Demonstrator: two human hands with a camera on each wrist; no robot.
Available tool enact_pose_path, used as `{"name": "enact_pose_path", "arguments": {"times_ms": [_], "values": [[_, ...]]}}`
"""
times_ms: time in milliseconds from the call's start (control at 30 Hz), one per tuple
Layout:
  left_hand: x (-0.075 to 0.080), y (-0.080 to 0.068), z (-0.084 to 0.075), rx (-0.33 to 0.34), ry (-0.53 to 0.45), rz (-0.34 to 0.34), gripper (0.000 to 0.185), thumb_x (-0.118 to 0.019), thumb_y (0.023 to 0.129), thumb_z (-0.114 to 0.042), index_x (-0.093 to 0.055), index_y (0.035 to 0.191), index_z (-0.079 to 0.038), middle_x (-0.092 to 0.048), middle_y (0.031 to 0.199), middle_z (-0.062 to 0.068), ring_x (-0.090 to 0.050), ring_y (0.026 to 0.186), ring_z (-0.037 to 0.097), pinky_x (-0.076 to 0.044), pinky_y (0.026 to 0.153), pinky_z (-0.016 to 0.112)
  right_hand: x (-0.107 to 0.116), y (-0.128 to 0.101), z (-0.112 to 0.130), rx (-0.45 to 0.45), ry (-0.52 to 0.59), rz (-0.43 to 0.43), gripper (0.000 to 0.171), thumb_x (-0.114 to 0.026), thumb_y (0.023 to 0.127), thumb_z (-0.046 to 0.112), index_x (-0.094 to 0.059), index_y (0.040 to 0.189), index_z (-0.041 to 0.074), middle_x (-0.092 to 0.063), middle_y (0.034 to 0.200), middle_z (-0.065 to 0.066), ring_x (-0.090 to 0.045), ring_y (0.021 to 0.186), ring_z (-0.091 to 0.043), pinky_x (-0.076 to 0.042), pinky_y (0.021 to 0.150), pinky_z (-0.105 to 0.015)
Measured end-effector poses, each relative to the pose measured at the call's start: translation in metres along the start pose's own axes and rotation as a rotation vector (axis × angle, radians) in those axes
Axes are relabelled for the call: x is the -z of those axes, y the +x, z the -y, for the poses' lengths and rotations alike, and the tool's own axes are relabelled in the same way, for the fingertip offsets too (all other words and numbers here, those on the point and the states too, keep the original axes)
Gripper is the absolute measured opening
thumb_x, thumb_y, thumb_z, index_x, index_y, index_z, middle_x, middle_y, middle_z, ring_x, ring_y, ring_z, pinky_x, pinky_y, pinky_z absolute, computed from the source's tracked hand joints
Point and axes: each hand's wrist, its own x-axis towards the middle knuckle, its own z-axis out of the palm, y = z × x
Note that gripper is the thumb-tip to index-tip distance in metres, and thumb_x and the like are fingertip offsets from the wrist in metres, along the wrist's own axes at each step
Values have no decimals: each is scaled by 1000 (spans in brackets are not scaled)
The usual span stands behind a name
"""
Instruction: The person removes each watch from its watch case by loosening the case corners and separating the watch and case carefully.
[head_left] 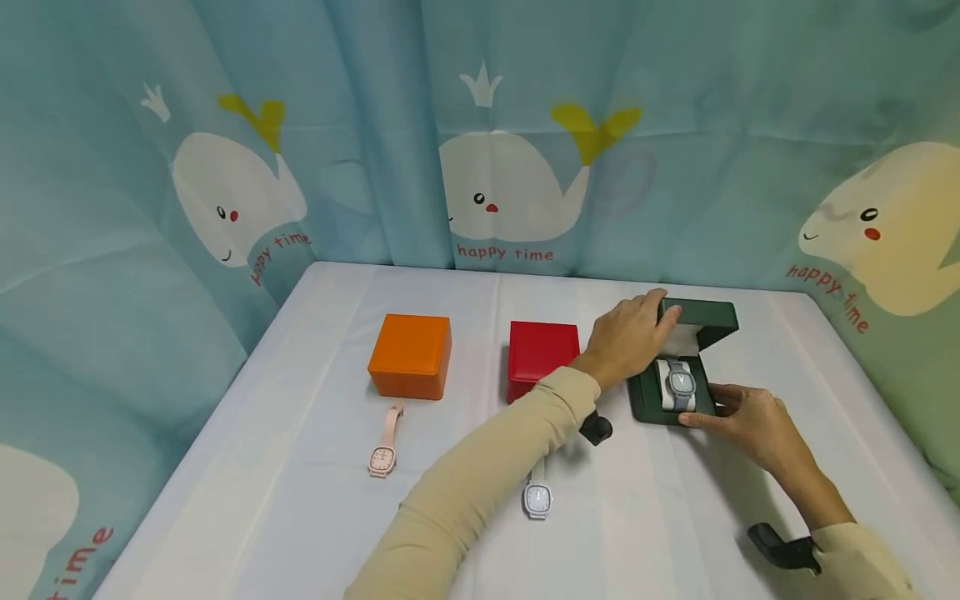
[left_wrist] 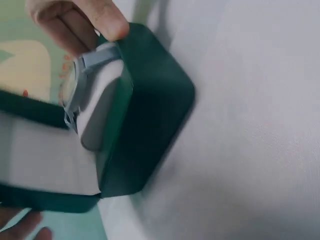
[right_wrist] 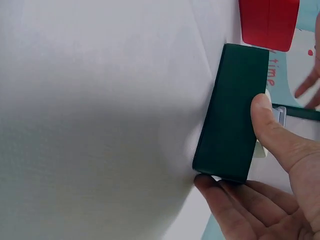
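Observation:
A dark green watch box (head_left: pixel 648 400) stands with its lid (head_left: pixel 708 313) raised. Inside, a grey-blue wristwatch (head_left: pixel 681 382) sits around a white cushion (right_wrist: pixel 262 150). My left hand (head_left: pixel 628 333) is at the lid's left side, its fingers extended; whether it touches the lid is hard to see. With thumb and fingers, my right hand (head_left: pixel 757 425) grips the base at its front right corner; the thumb (right_wrist: pixel 265 112) presses the front rim. A red box (head_left: pixel 543 346) stands closed, partly behind the left arm. A white wristwatch (head_left: pixel 537 500) lies beside the left sleeve.
To the left stands a closed orange box (head_left: pixel 411 346), and a pink wristwatch (head_left: pixel 383 458) lies in front of it. A white cloth covers the table (head_left: pixel 300 517). Blue-green curtains (head_left: pixel 375 167) with whale prints hang behind and at the sides.

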Motion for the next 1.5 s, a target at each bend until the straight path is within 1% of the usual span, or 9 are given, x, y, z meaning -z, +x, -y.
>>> {"name": "enact_pose_path", "arguments": {"times_ms": [200,333,500,600,767,933,1067,1367,1500], "values": [[7,-3,1,-127,92,-68,46,-39,111,-40,-47,153,-23,-53,145,-3,-52,130,12,-48,98,23,-2,-3,0,8,19,-19,83,-87,81,40,-56,126,-23,-64,114,-37,-65,103,-51,-52,81,-60],[14,-6,-5,-115,153,-10,48,-37,111,-39,-43,156,-24,-49,149,-3,-50,132,12,-46,100,24,-1,-4,1,7,6,-11,84,-87,81,41,-56,126,-23,-64,112,-37,-66,102,-51,-52,81,-61],[17,-21,-14,-124,263,95,59,-35,109,-46,-29,162,-20,-27,164,4,-37,142,16,-40,108,27,0,-7,0,-15,-45,28,88,-86,81,44,-54,125,-25,-64,111,-39,-64,103,-53,-51,79,-62],[19,-34,-17,-206,391,76,62,-42,106,-48,-34,159,-18,-24,165,7,-32,144,20,-39,108,29,-1,-7,-1,-3,-36,33,87,-86,81,44,-53,126,-23,-62,115,-40,-66,102,-51,-52,79,-60],[24,-55,-16,-399,558,35,55,-47,103,-46,-50,149,-16,-38,156,6,-37,139,22,-44,102,27,4,-7,2,27,-19,23,86,-84,84,43,-49,131,-20,-54,128,-41,-62,107,-54,-53,80,-60],[24,-66,-12,-456,595,56,56,-47,103,-47,-50,148,-14,-41,154,6,-38,139,21,-43,104,28,11,-4,9,43,-39,-21,84,-76,89,49,-46,139,-12,-51,134,-39,-55,114,-58,-50,80,-64],[22,-72,-12,-443,608,142,63,-46,103,-51,-44,153,-13,-39,155,4,-36,140,19,-38,109,28,14,3,14,119,-15,-44,73,-72,95,42,-47,140,-11,-50,137,-37,-53,115,-59,-48,85,-67],[8,-89,-22,-379,599,458,64,-48,99,-63,-50,150,-23,-43,149,-9,-35,138,9,-40,105,26,12,18,5,319,75,180,60,-69,98,17,-44,141,-15,-46,139,-37,-43,126,-53,-40,91,-73],[5,-90,-23,-356,600,506,61,-52,99,-62,-54,147,-26,-43,148,-11,-36,137,6,-42,103,26,12,28,8,337,49,199,63,-70,97,17,-42,141,-18,-49,137,-38,-47,122,-52,-43,89,-71]]}}
